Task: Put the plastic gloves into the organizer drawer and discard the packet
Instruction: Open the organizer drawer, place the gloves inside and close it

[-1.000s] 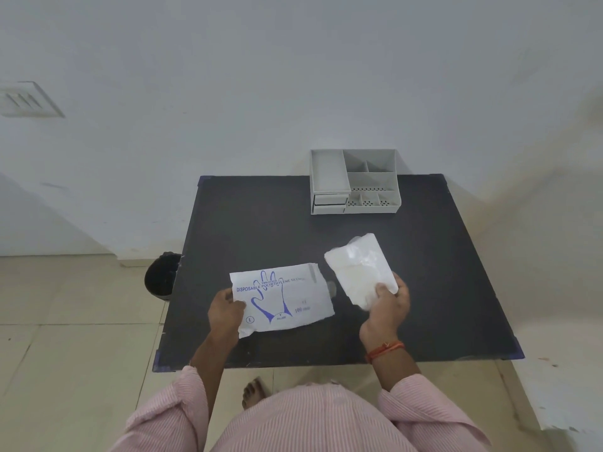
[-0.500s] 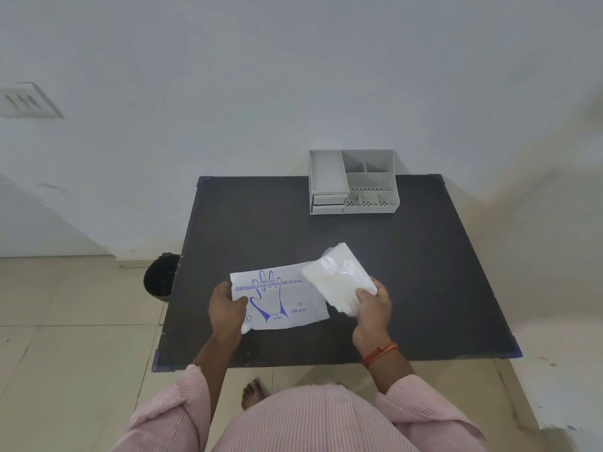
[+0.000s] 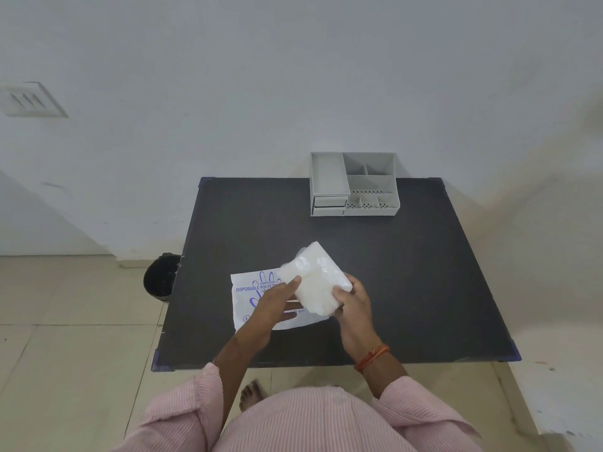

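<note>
A folded stack of clear plastic gloves [image 3: 315, 277] is held above the dark table [image 3: 408, 288]. My right hand [image 3: 354, 303] grips its lower right side. My left hand [image 3: 277, 300] touches its left edge with the thumb and fingers. Under both hands lies the flat white packet [image 3: 251, 291] with blue glove print, resting on the table and partly covered by my left hand. The grey organizer [image 3: 354, 184] stands at the table's far edge, its two small drawers [image 3: 329, 205] at the lower left of it and pushed in.
A black bin [image 3: 161, 277] stands on the tiled floor just left of the table. The white wall rises right behind the organizer. My bare foot [image 3: 253, 393] shows below the table's near edge.
My right hand has carried the glove stack leftward over the packet. My left hand has let go of the packet, which now lies on the table, and reached to the stack.
</note>
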